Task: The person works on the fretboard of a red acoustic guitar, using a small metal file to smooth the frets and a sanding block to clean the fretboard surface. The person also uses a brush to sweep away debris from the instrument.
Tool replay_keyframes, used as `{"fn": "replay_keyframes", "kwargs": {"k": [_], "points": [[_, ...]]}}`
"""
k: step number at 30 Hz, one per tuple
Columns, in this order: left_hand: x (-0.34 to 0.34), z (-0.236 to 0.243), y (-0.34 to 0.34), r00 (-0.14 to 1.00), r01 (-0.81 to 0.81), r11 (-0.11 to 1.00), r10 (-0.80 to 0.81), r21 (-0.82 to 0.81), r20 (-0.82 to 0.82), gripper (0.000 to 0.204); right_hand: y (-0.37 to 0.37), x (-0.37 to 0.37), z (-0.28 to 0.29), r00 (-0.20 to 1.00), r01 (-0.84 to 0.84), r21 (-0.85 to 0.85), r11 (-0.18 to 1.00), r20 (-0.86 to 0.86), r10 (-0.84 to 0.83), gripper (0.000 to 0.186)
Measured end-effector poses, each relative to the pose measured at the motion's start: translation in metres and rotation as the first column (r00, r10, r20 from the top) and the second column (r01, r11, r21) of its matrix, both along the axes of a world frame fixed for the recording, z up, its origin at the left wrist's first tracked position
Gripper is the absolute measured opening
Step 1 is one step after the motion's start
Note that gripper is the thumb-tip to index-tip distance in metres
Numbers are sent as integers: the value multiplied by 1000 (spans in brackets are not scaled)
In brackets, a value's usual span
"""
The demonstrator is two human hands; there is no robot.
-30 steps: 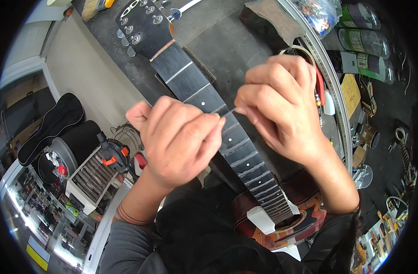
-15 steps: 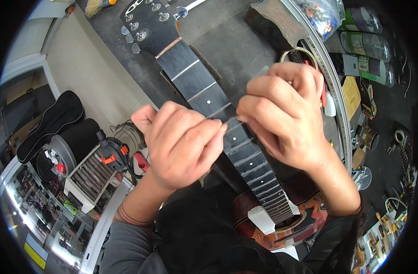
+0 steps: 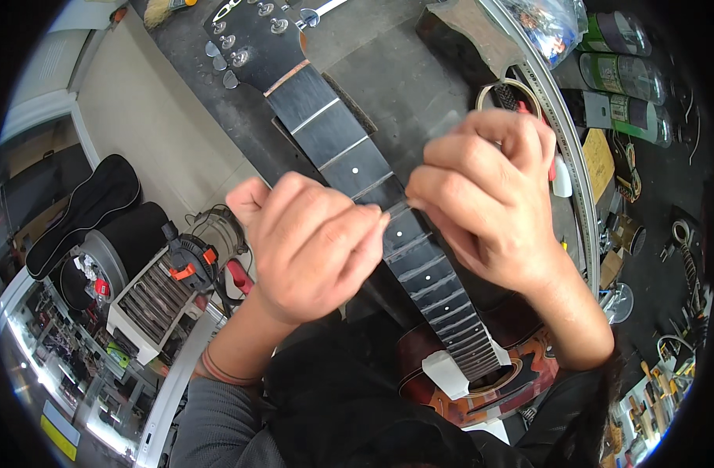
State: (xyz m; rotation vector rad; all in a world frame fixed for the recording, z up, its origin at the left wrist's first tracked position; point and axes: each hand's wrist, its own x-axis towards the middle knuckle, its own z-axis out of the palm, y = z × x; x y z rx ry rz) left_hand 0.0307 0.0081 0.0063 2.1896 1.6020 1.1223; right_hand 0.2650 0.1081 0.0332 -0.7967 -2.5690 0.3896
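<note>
Your left hand (image 3: 306, 246) and right hand (image 3: 485, 195), both pinched, sit apart across the guitar fretboard (image 3: 407, 235), which slants down right.

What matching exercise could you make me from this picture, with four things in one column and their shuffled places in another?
Things
1. Long dark fretboard with white dots
2. Clear plastic bottles with greenish labels
3. Soft black bag with pale piping
4. White paper-like piece

Places
A. Upper right of the picture
B. Low in the picture, beside the fretboard's lower end
C. Passing diagonally between the bare left hand and the bare right hand
D. Far left of the picture

Right pairs: 1-C, 2-A, 3-D, 4-B
</note>
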Motion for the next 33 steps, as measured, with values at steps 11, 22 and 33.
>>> {"fn": "replay_keyframes", "kwargs": {"k": [11, 22, 33], "points": [[-8, -3, 2, 997, -48, 997, 51, 62, -54, 37, 10, -9, -2, 999, -21, -1, 1000, -45, 21, 31], [-5, -3, -3, 1000, 1, 1000, -1, -1, 14, 32, -3, -9, 3, 1000, -19, -4, 1000, 12, 19, 29], [-2, 0, -11, 1000, -2, 1000, 2, 3, -21, 33, -6, 0, 1, 999, -36, 0, 999, 3, 36, 31]]}}
